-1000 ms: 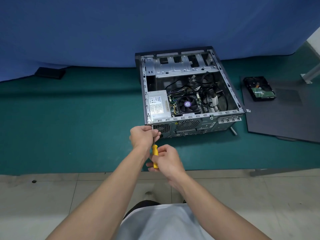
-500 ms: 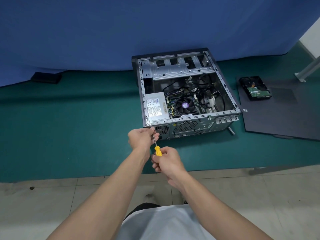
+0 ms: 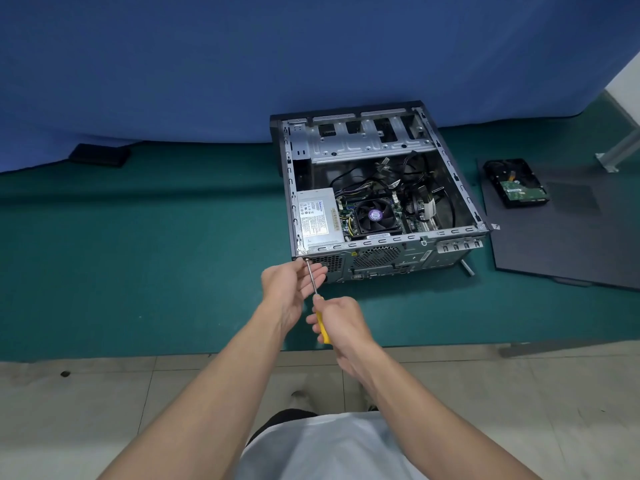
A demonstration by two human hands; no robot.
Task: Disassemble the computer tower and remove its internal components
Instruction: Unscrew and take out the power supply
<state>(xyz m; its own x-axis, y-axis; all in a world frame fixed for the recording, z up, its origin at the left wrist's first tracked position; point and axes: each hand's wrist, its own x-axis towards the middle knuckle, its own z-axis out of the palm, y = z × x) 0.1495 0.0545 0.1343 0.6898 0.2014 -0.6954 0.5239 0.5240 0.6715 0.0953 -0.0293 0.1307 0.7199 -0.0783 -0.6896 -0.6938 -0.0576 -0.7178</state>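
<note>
Screwdriver (image 3: 312, 279) at the rear of the open computer tower (image 3: 381, 242)
The right hand (image 3: 343, 323) grips the yellow handle, tip at the tower's 7 o'clock corner; the left hand (image 3: 289, 289), fingers loosely spread, touches the shaft. The tower lies sideways on the green mat (image 3: 138, 254), with a hard drive (image 3: 516, 187) at its 3 o'clock.

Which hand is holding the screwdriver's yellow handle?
The right hand grips the yellow handle; the left hand, nearer the computer case, only touches the metal shaft.
</note>
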